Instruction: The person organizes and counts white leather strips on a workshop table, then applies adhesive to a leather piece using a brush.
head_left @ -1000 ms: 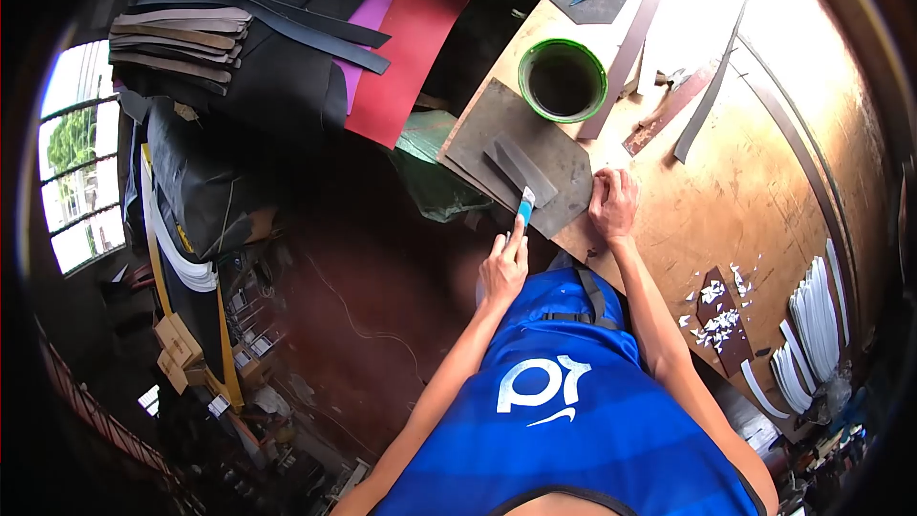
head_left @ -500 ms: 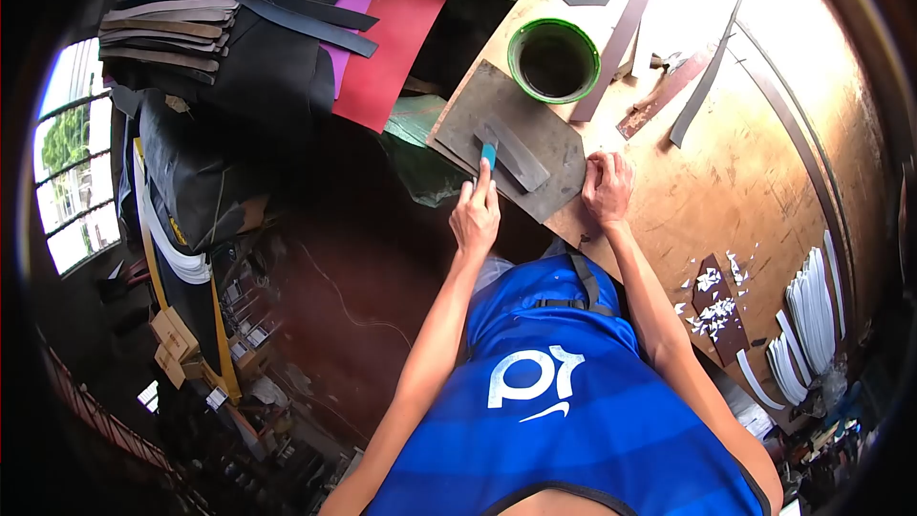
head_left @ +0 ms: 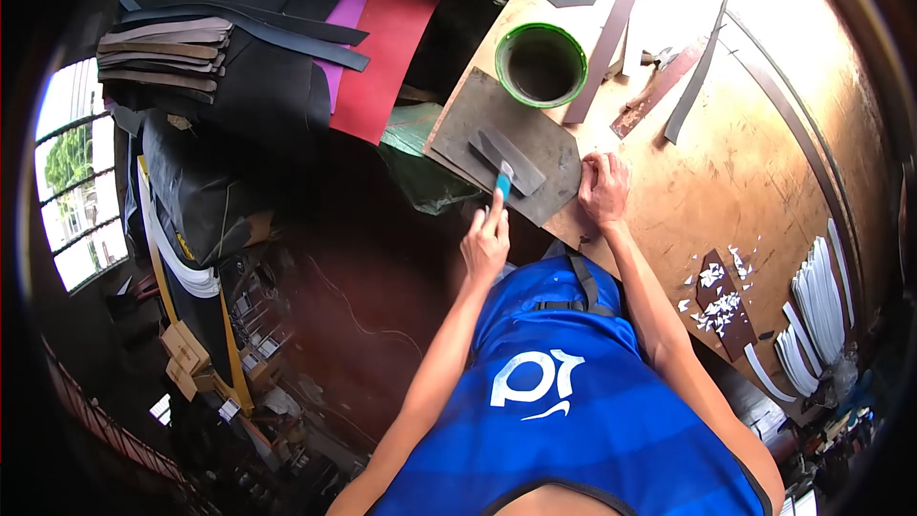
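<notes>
My left hand (head_left: pixel 486 247) is closed around a teal-handled tool (head_left: pixel 502 183), its index finger stretched along the handle. A pale bit shows above the handle; its head is hard to make out against a narrow grey bar (head_left: pixel 522 172). The bar lies on a dark grey board (head_left: pixel 554 193) at the table's edge. Beside the board's right corner, my right hand (head_left: pixel 606 189) rests on the wooden table (head_left: pixel 669 196) with curled fingers; nothing shows in them. Just beyond the board stands a green-rimmed round pot (head_left: pixel 541 65) with dark contents.
Brown and dark strips (head_left: pixel 611 43) lie across the far table. White scraps cover a brown piece (head_left: pixel 723 311) at right, near a bundle of white strips (head_left: pixel 817 311). Red sheet material (head_left: pixel 406 38) and stacked grey-brown strips (head_left: pixel 162 57) are at upper left.
My left hand has moved slightly right and toward my body with the teal-handled tool, which now leans the other way. The right hand stays by the board. The view has shifted a little.
</notes>
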Demonstrator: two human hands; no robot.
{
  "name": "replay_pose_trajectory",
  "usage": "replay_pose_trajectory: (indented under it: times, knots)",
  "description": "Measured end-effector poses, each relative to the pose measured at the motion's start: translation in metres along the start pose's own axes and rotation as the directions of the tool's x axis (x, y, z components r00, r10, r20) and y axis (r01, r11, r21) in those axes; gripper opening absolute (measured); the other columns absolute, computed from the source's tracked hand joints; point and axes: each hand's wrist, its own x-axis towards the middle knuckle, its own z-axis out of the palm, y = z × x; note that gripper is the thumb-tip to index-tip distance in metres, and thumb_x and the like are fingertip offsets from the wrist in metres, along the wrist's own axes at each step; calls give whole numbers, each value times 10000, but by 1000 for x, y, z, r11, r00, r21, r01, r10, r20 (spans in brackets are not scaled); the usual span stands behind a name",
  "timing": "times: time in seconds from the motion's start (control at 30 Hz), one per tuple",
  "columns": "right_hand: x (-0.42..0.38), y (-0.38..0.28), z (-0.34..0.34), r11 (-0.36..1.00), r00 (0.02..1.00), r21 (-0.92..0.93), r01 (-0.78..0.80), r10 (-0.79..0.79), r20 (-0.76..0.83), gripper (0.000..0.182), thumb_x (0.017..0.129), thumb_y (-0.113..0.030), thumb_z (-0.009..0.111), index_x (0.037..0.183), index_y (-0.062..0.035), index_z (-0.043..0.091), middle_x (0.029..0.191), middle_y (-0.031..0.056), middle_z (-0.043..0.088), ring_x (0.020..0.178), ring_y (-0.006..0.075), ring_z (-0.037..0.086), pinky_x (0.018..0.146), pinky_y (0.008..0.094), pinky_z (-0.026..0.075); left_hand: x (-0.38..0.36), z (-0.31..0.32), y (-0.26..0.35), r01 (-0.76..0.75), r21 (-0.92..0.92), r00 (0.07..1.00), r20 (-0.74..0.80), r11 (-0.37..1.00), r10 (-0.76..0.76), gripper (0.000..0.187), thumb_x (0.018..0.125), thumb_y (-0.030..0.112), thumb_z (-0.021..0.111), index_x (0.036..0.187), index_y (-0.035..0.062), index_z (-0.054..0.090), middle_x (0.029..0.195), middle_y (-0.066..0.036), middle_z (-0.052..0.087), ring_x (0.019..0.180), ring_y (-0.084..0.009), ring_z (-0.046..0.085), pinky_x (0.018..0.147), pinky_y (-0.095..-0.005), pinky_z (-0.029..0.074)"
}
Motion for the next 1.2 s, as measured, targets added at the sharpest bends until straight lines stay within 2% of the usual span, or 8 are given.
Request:
replay_pose_trajectory:
  times: [0.13,0.27,0.4,0.6,0.67,0.87,1.0,1.2]
  knots:
    - [4,-2,-2,1000,1000,9,-17,17,5,111,796,-76,657,890,-100,605,852,70,574,834,278,561,795,395,414,40,-12,3,64,13,996,-55,998,-63,427,957,221,571,1382,189,533,748,-147,519,576,-353,562,505,-440,458]
    - [8,1,2,1000,1000,-3,11,-11,-27,108,802,-71,649,895,-105,603,861,68,577,846,275,560,794,392,414,-31,8,3,19,-76,998,57,997,-14,479,922,222,620,1391,203,526,724,-159,490,624,-353,573,559,-439,467]
    - [0,0,1,1000,1000,-14,1,-1,-6,105,800,-83,650,888,-111,599,864,56,573,853,272,560,797,394,412,57,-17,-8,138,1,989,-50,990,-138,445,971,261,544,1412,253,492,791,-150,541,649,-356,588,571,-456,471]
    - [2,5,3,1000,1000,-7,4,-4,-9,113,795,-91,649,896,-98,600,864,75,574,854,282,560,811,397,408,56,-59,9,144,-94,980,-126,985,-155,466,917,193,622,1375,233,547,753,-115,531,663,-319,596,610,-435,493]
    - [1,1,-1,1000,1000,-5,-9,9,-11,113,797,-91,648,899,-96,601,865,78,576,855,286,560,813,398,409,99,-102,36,4,-115,979,-200,993,-27,438,900,205,636,1335,214,586,749,-115,537,676,-318,619,603,-429,494]
    - [4,1,-2,1000,999,22,5,-4,-47,105,803,-100,642,901,-90,605,862,86,577,850,293,561,810,399,413,210,-139,125,-524,430,852,255,735,458,230,807,220,684,1030,173,709,894,-96,583,682,-298,660,572,-424,521]
    - [3,1,-2,1000,999,30,-4,5,-53,101,805,-110,641,898,-91,607,865,88,577,852,294,559,805,400,415,254,-84,143,-680,597,724,454,426,518,138,807,134,595,775,75,716,889,-137,663,640,-286,689,581,-390,545]
    - [2,2,-3,999,998,26,-37,38,-41,83,809,-120,638,881,-104,601,869,76,567,857,282,556,800,395,411,267,-67,150,-751,533,657,540,390,527,72,738,112,658,742,58,706,844,-141,678,764,-279,709,614,-399,556]
